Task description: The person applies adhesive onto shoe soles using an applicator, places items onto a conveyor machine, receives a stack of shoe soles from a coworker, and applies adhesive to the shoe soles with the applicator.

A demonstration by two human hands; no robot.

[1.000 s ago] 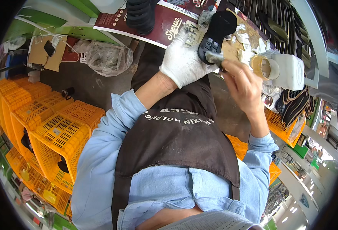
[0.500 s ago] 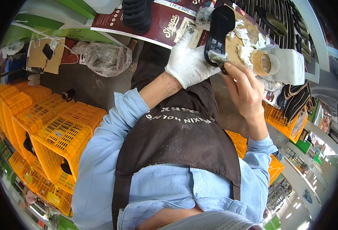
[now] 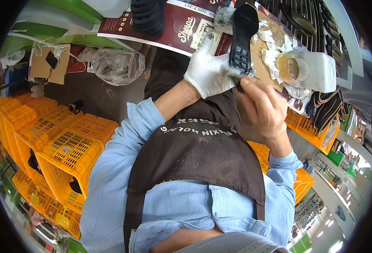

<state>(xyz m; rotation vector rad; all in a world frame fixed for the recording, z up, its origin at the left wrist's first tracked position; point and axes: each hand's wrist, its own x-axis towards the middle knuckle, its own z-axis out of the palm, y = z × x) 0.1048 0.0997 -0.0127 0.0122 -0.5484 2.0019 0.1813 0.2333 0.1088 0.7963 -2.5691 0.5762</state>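
My left hand (image 3: 210,72), in a white glove soiled at the thumb, grips a black shoe sole (image 3: 243,26) by its heel end. The sole's toe points away from me, and small square hollows show in the heel. Close against that heel, my bare right hand (image 3: 265,105) pinches a small dark-handled tool (image 3: 239,83). Motion smears the tool, so its tip is hard to make out. Beyond the glove lies a smudged whitish block (image 3: 223,19). Several black soles make a stack (image 3: 147,19) at the bench's far left.
Maroon printed board (image 3: 122,26) covers the bench. On the right are crumpled white tissues (image 3: 270,61), a white plastic jug (image 3: 323,71) and a yellowish ring-shaped holder (image 3: 288,68). Dark strips fill a rack (image 3: 274,10) behind. Orange crates (image 3: 63,147) stand left, another (image 3: 310,130) right.
My right hand has drawn the tool down and slightly left, off the heel's hollows to its near edge. The sole has shifted slightly and shows more of the heel.
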